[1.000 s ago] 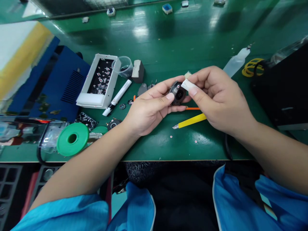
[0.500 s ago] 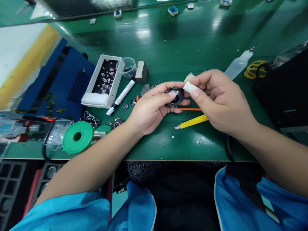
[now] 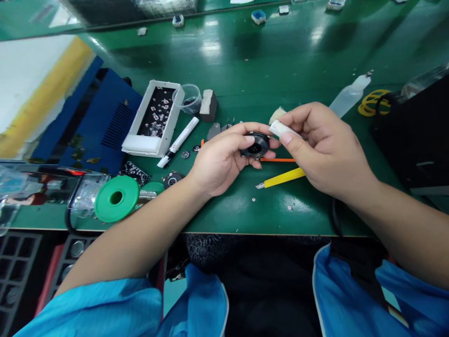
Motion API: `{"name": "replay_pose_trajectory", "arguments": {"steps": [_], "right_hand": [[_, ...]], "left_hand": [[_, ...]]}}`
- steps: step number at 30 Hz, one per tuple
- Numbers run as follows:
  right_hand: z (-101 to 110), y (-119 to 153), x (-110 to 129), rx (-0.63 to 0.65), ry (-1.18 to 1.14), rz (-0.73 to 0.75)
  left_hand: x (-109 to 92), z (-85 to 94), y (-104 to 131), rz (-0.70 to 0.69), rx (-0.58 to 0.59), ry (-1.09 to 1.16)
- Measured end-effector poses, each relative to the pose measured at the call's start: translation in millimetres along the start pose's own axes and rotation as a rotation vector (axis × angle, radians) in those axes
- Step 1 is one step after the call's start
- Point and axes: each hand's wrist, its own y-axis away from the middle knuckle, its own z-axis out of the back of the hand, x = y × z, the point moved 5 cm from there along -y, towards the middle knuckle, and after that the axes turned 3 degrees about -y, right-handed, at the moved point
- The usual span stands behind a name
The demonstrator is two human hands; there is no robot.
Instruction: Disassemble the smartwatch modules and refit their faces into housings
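A round black device (image 3: 257, 145), like a watch body, is gripped by my left hand (image 3: 224, 159), its glossy round face turned up and my thumb on its edge. Between thumb and fingers my right hand (image 3: 319, 145) pinches a small white strip (image 3: 279, 129), whose tip points at the device close beside it. Behind that strip a cream-coloured piece (image 3: 277, 115) shows. Below the hands lie a yellow craft knife (image 3: 284, 178) and an orange stick (image 3: 278, 160) on the green table.
To the left are a white box of small parts (image 3: 132, 143), a clear cup (image 3: 192, 106), a grey block (image 3: 209, 110), a white marker (image 3: 182, 138), a green spool (image 3: 131, 196) and a blue machine (image 3: 126, 110). A clear bottle (image 3: 347, 96) and yellow coil (image 3: 365, 107) lie right.
The view has shifted slightly. The device in my left hand is tilted a little differently, and my left thumb sits nearer its edge. Both hands keep their holds.
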Motion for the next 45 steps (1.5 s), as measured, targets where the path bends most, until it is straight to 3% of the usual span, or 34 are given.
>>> {"name": "replay_pose_trajectory", "arguments": {"steps": [24, 34, 45], "right_hand": [[-0.1, 1.1, 2.2, -0.020, 0.016, -0.002], [0.2, 0.5, 5.6, -0.028, 0.004, -0.017], [0.1, 0.8, 4.2, -0.014, 0.012, -0.004]], "left_hand": [[-1.9, -1.2, 2.3, 0.006, 0.023, -0.031], [-0.6, -1.6, 2.8, 0.011, -0.043, -0.016], [3.1, 0.5, 0.1, 0.019, 0.032, 0.017]]}}
